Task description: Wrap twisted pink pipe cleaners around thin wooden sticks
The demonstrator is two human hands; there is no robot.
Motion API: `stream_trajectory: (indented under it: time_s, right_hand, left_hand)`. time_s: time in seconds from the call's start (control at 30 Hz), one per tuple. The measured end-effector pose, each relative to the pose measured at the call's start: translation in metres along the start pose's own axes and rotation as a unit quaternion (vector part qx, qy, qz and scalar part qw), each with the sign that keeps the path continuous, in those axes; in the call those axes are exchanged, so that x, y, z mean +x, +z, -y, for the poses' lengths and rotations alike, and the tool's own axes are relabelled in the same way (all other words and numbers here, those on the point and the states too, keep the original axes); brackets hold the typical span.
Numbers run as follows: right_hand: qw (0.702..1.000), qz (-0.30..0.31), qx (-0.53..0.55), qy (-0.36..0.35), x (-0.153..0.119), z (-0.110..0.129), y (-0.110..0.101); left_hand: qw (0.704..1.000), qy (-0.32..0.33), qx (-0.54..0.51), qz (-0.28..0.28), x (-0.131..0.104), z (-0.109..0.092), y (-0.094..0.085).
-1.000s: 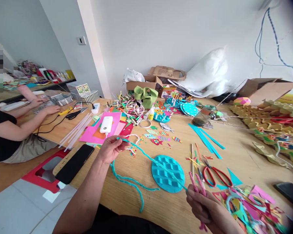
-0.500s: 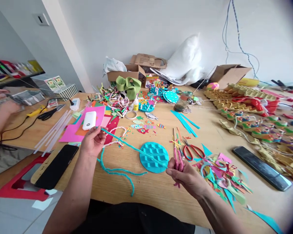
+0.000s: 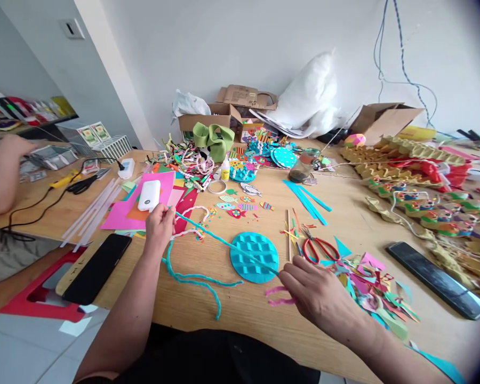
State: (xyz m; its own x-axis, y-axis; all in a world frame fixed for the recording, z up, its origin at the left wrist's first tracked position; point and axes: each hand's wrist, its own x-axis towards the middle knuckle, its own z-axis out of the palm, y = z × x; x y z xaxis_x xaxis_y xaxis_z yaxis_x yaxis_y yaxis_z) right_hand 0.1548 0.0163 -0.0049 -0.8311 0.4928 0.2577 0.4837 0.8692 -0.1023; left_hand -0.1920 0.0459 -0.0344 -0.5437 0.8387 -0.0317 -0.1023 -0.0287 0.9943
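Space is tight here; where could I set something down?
Bare wood shows between the blue strips and the egg cartons, and between the turquoise disc and the black clothing. It's crowded around the green bow and the paper scraps.

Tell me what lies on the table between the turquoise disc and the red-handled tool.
A thin wooden stick and small coloured scraps lie between the turquoise disc and the red-handled tool, as the head view shows.
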Motion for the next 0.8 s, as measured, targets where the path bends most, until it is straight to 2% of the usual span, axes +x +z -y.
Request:
stream_trajectory:
  time_s: [0.1,0.17,0.23,0.33,0.43,0.53,0.67,0.8]
  right_hand:
    - [1.000,-0.010,0.012,0.020,-0.005,-0.006,-0.001]
    - [0.999,-0.009,0.038,0.029,-0.007,-0.006,0.001]
    - [0.998,-0.003,0.060,0.031,-0.008,-0.003,0.004]
    - [0.996,0.018,0.088,0.029,-0.009,0.003,0.008]
    - [0.990,0.030,0.128,0.041,-0.012,0.010,0.011]
    - [0.984,0.016,0.161,0.077,-0.013,0.015,0.015]
    - [0.978,-0.010,0.184,0.102,-0.013,0.020,0.020]
    - [0.960,0.003,0.243,0.137,-0.011,0.030,0.023]
  left_hand:
    - [0.993,-0.066,-0.063,0.076,0.002,0.000,-0.004]
    - [0.973,-0.137,-0.135,0.130,0.005,-0.001,-0.008]
    - [0.953,-0.182,-0.192,0.146,0.006,-0.001,-0.012]
    - [0.943,-0.211,-0.225,0.123,0.007,0.000,-0.012]
    - [0.949,-0.190,-0.234,0.089,0.006,0.004,-0.009]
    - [0.950,-0.179,-0.247,0.072,0.006,0.009,-0.005]
    - [0.939,-0.206,-0.267,0.062,0.006,0.014,-0.004]
    - [0.931,-0.220,-0.286,0.049,0.006,0.015,-0.005]
